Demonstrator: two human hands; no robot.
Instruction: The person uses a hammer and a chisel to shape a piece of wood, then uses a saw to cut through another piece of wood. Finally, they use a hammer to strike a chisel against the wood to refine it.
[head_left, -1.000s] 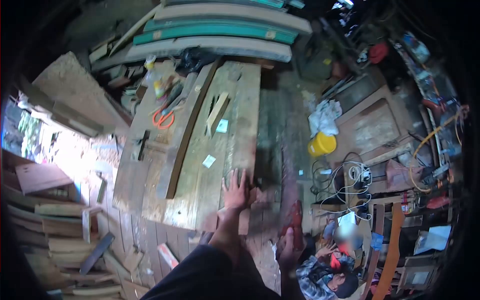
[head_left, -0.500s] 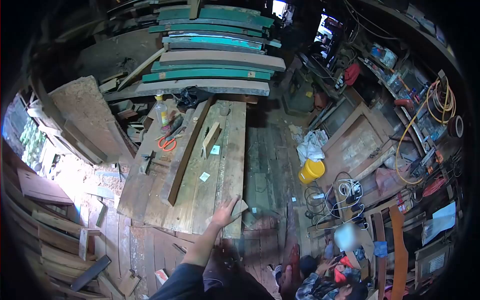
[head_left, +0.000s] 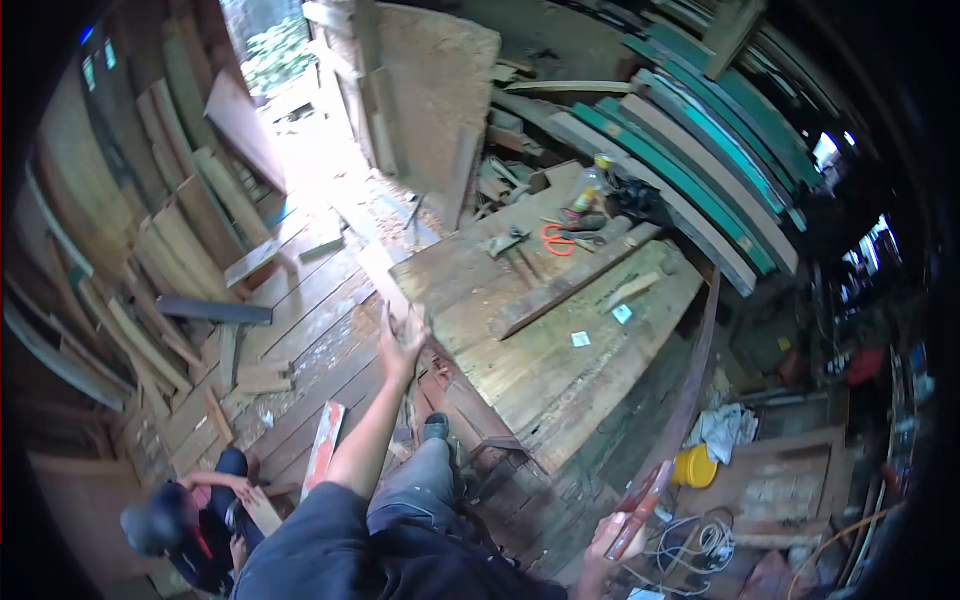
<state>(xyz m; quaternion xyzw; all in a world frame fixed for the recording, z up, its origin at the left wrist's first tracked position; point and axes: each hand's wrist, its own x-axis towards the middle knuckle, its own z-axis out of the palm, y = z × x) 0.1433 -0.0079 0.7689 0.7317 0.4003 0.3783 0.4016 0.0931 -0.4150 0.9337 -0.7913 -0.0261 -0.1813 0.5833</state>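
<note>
My left hand is stretched out beyond the bench's near-left corner. Its fingers are closed on the lower end of a pale wooden piece. Low at the right, my right hand grips the brown handle of a handsaw, whose long blade points up past the bench's right side. Between the hands stands the plank-topped workbench. On it lie a long wooden beam, orange-handled scissors, a small wood offcut and a white paper square.
At lower left another person crouches with a wood piece in hand. Boards lean along the left wall. Green planks are stacked behind the bench. A yellow bucket and coiled white cable are at right.
My view has swung left, towards the bright doorway. My left hand has left the bench's near-right edge and is now beyond its left corner. My right hand with the handsaw has come into view.
</note>
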